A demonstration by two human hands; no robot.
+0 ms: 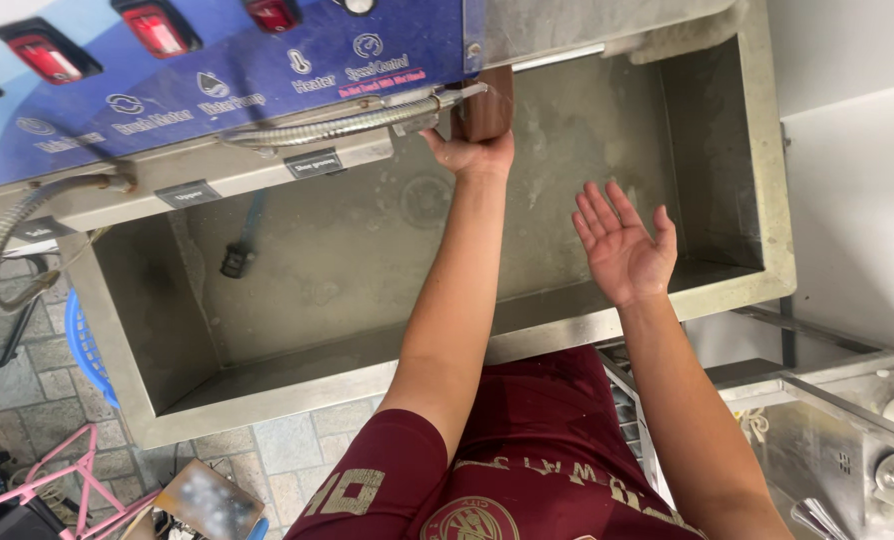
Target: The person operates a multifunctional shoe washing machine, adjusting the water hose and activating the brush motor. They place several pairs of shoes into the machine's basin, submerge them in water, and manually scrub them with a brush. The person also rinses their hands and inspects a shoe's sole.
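— What is the left hand doing?

— It is gripping a brown thing, fingers curling round it. It is holding it up at the tip of the metal hose, over the big metal tub.

— And the right hand?

— It is hanging just right of the left one, open and spread, holding nothing.

— What is needing care?

— I am guessing the rinsing part is going on. Moving the thing is asking for a tight grip.

— What is hiding?

— The blue panel is covering the brown thing's top. I am not seeing any water running.
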